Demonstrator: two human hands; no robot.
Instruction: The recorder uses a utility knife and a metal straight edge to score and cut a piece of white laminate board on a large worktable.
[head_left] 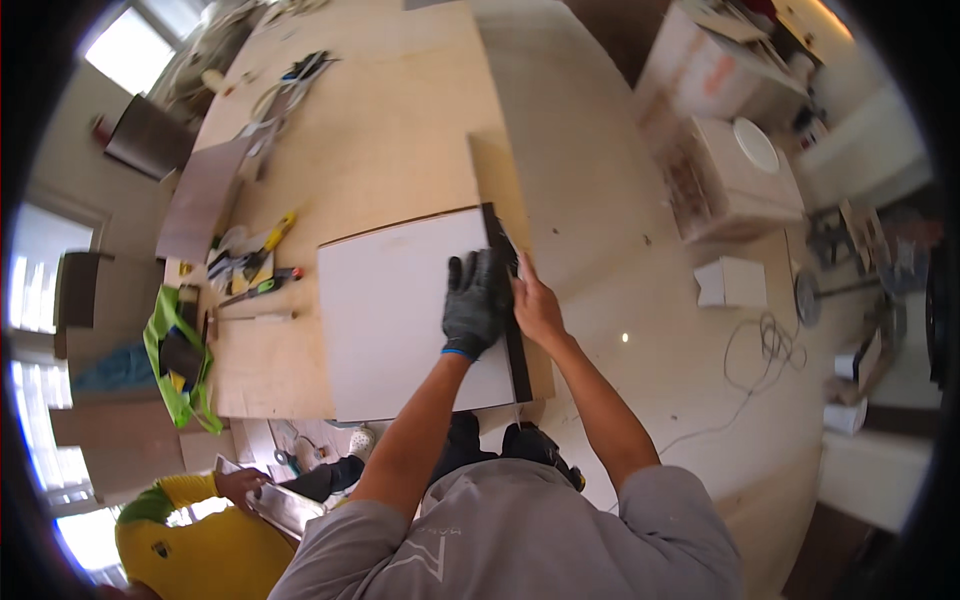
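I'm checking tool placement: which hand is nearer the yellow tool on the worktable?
Left. The gloved left hand lies on the white panel, right of the yellow tool; the bare right hand is farther right, at the panel's dark edge.

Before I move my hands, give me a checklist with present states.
1. Left hand gloved: ok, resting on the white panel.
2. Right hand gloved: not ok, it is bare.
3. Right hand's grip on the dark edge strip: cannot tell, contact is partly hidden.
4. Yellow tool apart from the panel: ok, lying to its left.
5. Co-worker's hand away from the panel: ok, off to the near left.
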